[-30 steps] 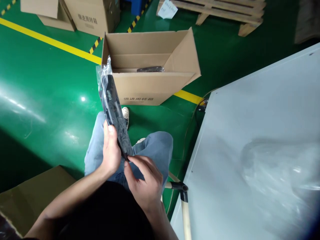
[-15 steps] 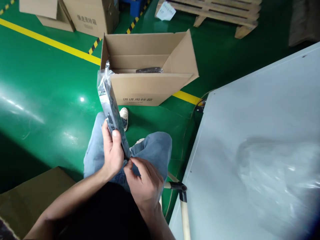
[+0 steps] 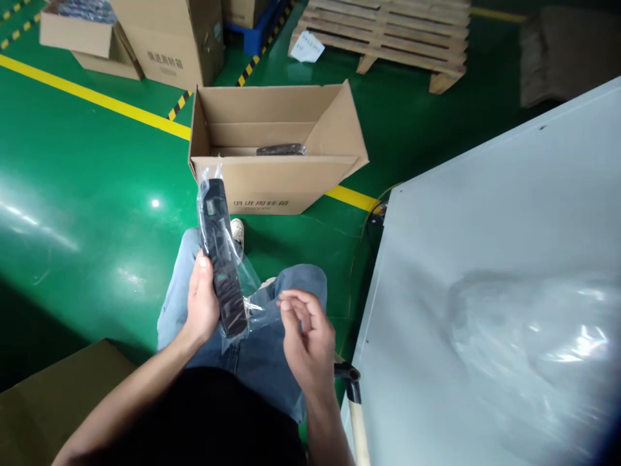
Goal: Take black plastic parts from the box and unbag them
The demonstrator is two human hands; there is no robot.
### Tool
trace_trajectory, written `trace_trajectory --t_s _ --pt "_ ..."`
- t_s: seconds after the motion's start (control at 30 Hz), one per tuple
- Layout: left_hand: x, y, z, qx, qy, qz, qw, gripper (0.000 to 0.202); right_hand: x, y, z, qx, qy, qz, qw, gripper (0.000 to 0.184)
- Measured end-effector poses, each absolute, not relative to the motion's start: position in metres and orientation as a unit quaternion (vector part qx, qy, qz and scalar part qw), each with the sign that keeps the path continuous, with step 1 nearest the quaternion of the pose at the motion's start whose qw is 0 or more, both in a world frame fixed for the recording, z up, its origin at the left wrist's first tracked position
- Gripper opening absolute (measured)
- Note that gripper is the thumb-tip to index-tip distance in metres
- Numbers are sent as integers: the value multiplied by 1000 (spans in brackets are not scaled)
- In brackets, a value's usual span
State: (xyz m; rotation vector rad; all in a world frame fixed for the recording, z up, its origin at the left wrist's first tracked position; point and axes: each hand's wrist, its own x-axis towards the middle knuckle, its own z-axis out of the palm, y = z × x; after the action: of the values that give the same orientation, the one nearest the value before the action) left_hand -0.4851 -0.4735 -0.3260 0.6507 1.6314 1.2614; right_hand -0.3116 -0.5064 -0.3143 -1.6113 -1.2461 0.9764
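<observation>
My left hand [image 3: 202, 304] grips a long black remote-like device [image 3: 221, 259] wrapped in a clear plastic bag, held upright over my lap. My right hand [image 3: 306, 336] hovers just right of it, fingers loosely curled, apart from the bag's loose lower flap [image 3: 259, 309]. An open cardboard box [image 3: 272, 181] stands on the green floor ahead of my knees, with another bagged black device [image 3: 281, 149] lying inside.
A grey table [image 3: 485, 272] fills the right side, with a blurred clear plastic bag [image 3: 538, 349] on it. More cardboard boxes [image 3: 165, 39] stand at the back left, a wooden pallet [image 3: 388, 32] at the back, and a brown box [image 3: 53, 401] at my lower left.
My right hand has let go of the bag's lower end and moved right. The device has turned flat-side up in my left hand. The view has shifted slightly.
</observation>
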Motion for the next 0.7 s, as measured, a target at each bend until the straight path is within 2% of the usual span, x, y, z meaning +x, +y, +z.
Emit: trace_trajectory --t_s 0.13,0.23,0.33,0.43,0.57,0.7 --pt "-474 -483 -320 321 631 530 467 68 -316 -499 -310 -618 -561 350 426 39" --pt "-465 -496 -320 383 570 506 522 63 -321 -486 -299 -616 -581 307 434 32" --pt "-460 -506 -320 402 543 474 565 55 -322 -476 -292 -615 -584 288 445 13" --pt "-463 -508 -316 365 586 456 562 53 -317 -475 -295 -637 -520 334 460 17" --pt "-473 -501 -303 273 631 433 583 67 -305 -483 -309 -640 -368 469 485 27" --pt "-479 -498 -302 269 617 419 609 66 -297 -486 -313 -609 -378 497 490 28"
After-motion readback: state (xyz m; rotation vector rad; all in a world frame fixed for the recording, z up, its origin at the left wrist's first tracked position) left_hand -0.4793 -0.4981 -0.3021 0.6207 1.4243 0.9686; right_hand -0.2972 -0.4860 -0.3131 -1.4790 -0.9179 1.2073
